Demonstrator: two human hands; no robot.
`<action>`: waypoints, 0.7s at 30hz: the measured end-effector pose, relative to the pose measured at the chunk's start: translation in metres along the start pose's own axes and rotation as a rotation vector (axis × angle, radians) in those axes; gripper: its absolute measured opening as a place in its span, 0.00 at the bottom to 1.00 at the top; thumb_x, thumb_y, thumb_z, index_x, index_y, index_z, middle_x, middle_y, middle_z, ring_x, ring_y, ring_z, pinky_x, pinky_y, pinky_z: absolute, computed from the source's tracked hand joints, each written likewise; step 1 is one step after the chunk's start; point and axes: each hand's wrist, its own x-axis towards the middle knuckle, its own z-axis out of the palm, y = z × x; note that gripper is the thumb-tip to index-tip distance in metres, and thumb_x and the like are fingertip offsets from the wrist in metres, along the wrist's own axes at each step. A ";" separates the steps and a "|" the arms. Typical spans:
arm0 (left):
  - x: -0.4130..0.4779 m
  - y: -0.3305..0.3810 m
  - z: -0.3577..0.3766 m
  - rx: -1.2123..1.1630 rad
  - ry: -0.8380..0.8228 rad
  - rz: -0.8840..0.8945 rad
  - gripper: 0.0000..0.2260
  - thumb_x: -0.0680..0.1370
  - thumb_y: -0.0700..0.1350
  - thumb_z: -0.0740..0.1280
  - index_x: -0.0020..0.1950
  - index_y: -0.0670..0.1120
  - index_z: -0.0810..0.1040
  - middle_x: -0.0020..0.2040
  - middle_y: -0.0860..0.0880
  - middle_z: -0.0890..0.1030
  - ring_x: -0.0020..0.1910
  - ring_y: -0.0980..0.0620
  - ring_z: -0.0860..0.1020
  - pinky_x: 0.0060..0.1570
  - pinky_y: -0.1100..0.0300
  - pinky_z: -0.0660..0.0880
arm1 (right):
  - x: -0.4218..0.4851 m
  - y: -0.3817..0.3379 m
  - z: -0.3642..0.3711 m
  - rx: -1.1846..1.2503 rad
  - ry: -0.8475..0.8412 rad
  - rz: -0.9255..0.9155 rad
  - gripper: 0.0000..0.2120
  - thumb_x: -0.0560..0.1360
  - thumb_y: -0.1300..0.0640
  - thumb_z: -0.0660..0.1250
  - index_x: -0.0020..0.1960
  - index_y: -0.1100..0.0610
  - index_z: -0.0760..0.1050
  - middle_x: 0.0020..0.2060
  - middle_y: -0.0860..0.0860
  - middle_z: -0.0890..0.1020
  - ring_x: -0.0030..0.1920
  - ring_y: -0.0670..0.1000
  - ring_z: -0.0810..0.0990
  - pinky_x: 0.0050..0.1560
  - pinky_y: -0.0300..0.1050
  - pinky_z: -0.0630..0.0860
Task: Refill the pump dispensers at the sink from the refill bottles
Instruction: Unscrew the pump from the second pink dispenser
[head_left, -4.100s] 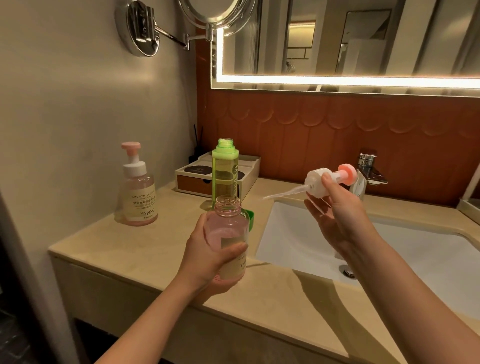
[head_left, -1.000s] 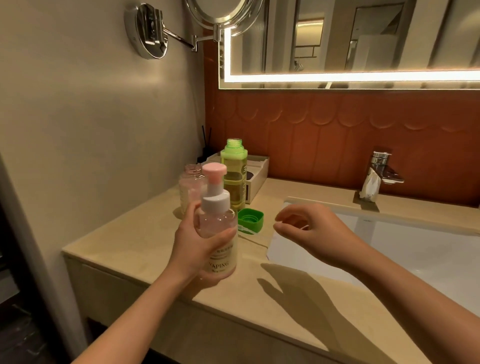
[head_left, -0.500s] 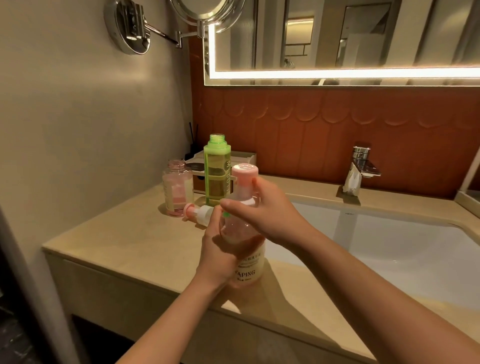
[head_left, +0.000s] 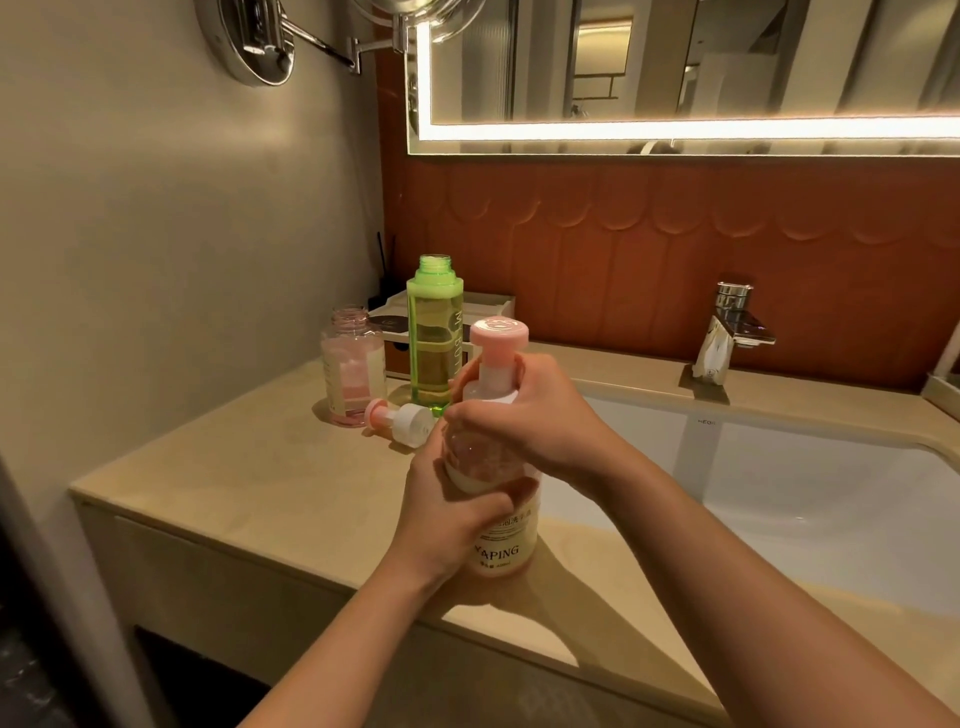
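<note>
- While our left hand (head_left: 447, 519) wraps the body of the pump dispenser (head_left: 506, 535) to steady it upright at the front of the bench (head_left: 234, 493), beside the sink (head_left: 779, 493), our right hand (head_left: 540, 426) curls round its white collar, probably to turn the pump on its thread.
- Just behind, a loose pump head (head_left: 400, 423) lies on its side, set out of the way.
- Farther back stand an open pink bottle (head_left: 353, 374) and the uncapped green refill bottle (head_left: 435, 343), mouths open, we judge, ready for pouring.
</note>
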 end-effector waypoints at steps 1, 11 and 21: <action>0.001 0.000 -0.001 0.001 -0.013 0.009 0.31 0.55 0.50 0.71 0.58 0.48 0.72 0.52 0.46 0.81 0.54 0.50 0.80 0.56 0.54 0.76 | 0.001 0.000 -0.001 0.007 -0.015 -0.004 0.05 0.70 0.59 0.71 0.43 0.54 0.76 0.39 0.49 0.80 0.42 0.46 0.80 0.44 0.38 0.78; 0.004 0.001 -0.002 -0.013 -0.072 0.048 0.28 0.57 0.50 0.72 0.56 0.47 0.73 0.47 0.54 0.83 0.51 0.53 0.81 0.49 0.62 0.77 | 0.011 0.007 -0.010 0.077 -0.164 -0.017 0.06 0.70 0.66 0.69 0.41 0.56 0.75 0.45 0.60 0.81 0.52 0.56 0.81 0.51 0.46 0.78; 0.003 0.003 -0.003 -0.058 -0.110 0.002 0.29 0.57 0.48 0.74 0.57 0.47 0.74 0.49 0.52 0.84 0.52 0.52 0.81 0.50 0.61 0.77 | 0.018 0.009 -0.016 0.127 -0.302 0.001 0.05 0.63 0.61 0.68 0.37 0.54 0.76 0.38 0.50 0.81 0.45 0.46 0.81 0.47 0.43 0.76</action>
